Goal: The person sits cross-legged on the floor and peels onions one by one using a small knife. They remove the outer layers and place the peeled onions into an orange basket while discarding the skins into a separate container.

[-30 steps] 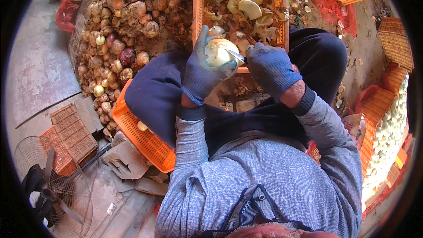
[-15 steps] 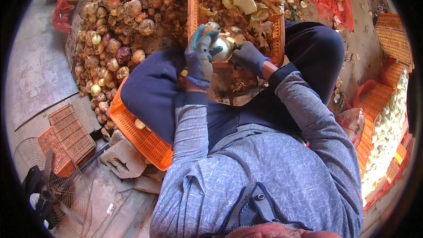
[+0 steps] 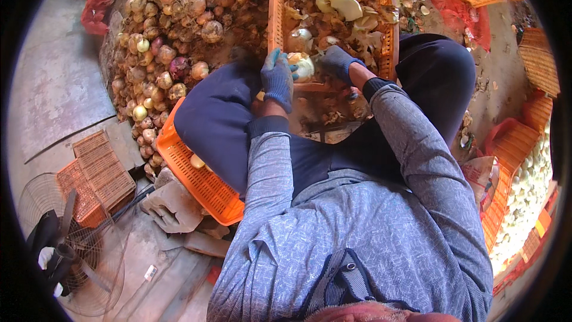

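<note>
My left hand (image 3: 277, 80), in a blue-grey glove, closes on a partly peeled onion (image 3: 302, 67) with a bright white side. The onion is held over the near end of an orange plastic crate (image 3: 275, 12). Close to the onion's right side, my right hand (image 3: 337, 64) is curled, also gloved. What its fingers grip is hidden by the hand and the peelings behind it. Inside the crate lie dry skins, a peeled onion (image 3: 300, 40) and pale cut onion pieces (image 3: 345, 7).
A big heap of unpeeled onions (image 3: 161, 53) spreads to the left of the crate. Another orange crate (image 3: 199, 173) sits beside my left knee. A wire fan (image 3: 71, 250) stands at lower left. Crates of peeled onions (image 3: 524, 185) line the right side.
My left hand's fingers, spread before, have closed round the onion. My right hand has shifted farther away from my body, toward the crate. The whole view has slid slightly.
</note>
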`<state>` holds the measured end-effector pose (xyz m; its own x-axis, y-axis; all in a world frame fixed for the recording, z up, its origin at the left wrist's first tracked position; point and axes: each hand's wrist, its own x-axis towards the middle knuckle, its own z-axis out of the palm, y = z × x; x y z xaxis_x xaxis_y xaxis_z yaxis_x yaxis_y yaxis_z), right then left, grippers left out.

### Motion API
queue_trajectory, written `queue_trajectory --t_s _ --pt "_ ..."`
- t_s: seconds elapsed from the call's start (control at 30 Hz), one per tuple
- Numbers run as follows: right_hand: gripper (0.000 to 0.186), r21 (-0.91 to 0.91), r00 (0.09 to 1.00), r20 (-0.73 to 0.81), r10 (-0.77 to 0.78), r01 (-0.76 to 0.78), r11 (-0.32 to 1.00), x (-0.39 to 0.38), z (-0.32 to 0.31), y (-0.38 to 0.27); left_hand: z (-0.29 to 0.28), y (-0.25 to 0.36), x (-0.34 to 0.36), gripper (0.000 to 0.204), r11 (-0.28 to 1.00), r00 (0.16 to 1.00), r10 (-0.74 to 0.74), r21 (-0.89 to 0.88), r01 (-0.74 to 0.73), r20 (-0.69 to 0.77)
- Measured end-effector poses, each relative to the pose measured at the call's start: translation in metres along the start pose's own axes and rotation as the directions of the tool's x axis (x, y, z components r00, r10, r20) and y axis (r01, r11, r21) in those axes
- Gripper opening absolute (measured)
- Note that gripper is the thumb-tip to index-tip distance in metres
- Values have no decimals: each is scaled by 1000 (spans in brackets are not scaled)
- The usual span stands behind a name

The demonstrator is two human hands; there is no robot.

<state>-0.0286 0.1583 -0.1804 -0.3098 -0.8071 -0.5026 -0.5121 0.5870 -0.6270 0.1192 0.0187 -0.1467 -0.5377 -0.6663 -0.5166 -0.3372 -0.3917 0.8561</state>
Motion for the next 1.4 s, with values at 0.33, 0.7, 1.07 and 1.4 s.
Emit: queue_trajectory --t_s 0.33,0.7,1.07,1.4 --pt "35 206 980 -126 152 -124 971 57 6 14 -11 0 -4 48 970 995 -102 -219 102 14" --pt "31 570 924 255 285 -382 728 81 8 29 -4 6 -17 52 966 986 -162 -195 168 45" --pt "31 383 990 113 -88 39 923 117 40 80 0 21 -22 56 942 996 -88 -322 94 34" --pt "36 746 969 249 -6 -188 639 68 3 24 3 10 -15 50 995 999 -20 -103 16 -31"
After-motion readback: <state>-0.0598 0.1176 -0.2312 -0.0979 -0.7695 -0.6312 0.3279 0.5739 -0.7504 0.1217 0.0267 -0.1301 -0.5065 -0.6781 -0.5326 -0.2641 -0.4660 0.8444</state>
